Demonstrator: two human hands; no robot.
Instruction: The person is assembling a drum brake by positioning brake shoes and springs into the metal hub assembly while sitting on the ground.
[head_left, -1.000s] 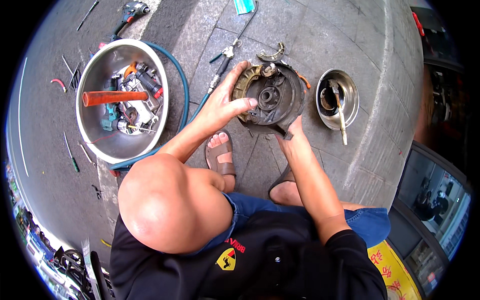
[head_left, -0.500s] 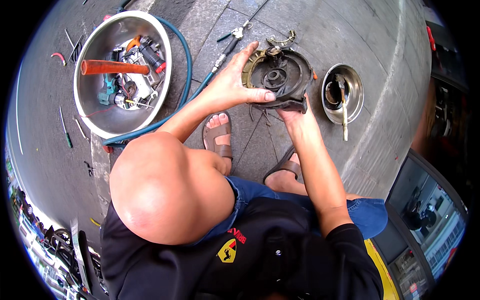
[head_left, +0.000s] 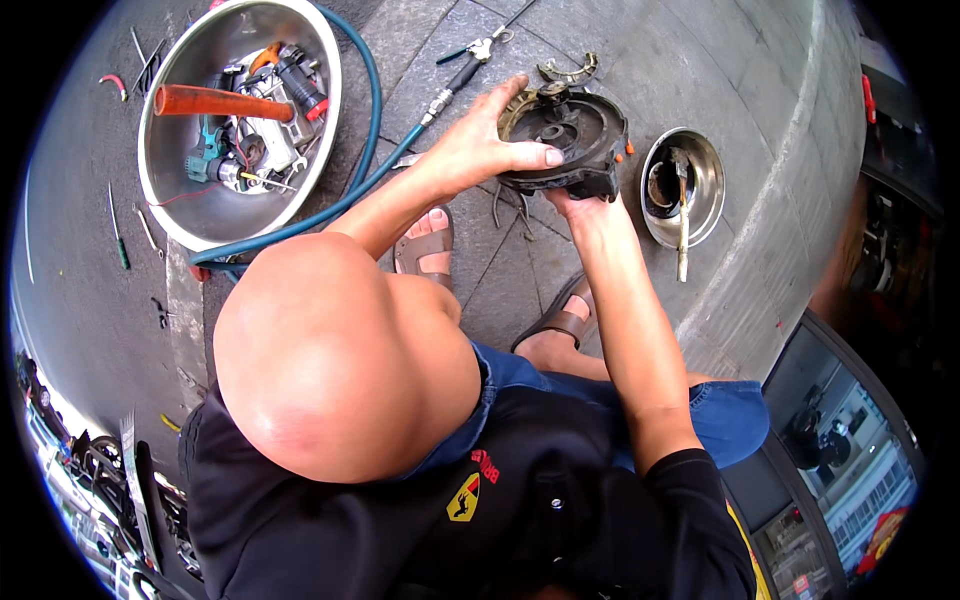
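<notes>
A round, dirty brake plate [head_left: 585, 138] with a raised hub is held up in front of me, its near edge tilted down. A curved, tan-lined brake shoe [head_left: 514, 116] sits along its left side. My left hand [head_left: 490, 152] grips the plate's left side, thumb laid over the near rim and fingers stretched along the far left edge. From below, my right hand [head_left: 583, 207] supports the plate; its fingers are mostly hidden underneath. Another curved brake shoe [head_left: 568, 70] lies on the paving just beyond the plate.
At the left, a large metal basin [head_left: 160, 205] holds power tools and an orange-handled hammer [head_left: 225, 104]. A blue hose [head_left: 376, 100] leads to an air gun [head_left: 480, 50]. On the right, a small metal bowl [head_left: 712, 190] holds a brush [head_left: 683, 220]. Screwdrivers and other tools lie farther left.
The brake plate has tipped, so its hub face shows more slantwise and its near side more fully. Both hands keep their hold. The whole view has shifted slightly.
</notes>
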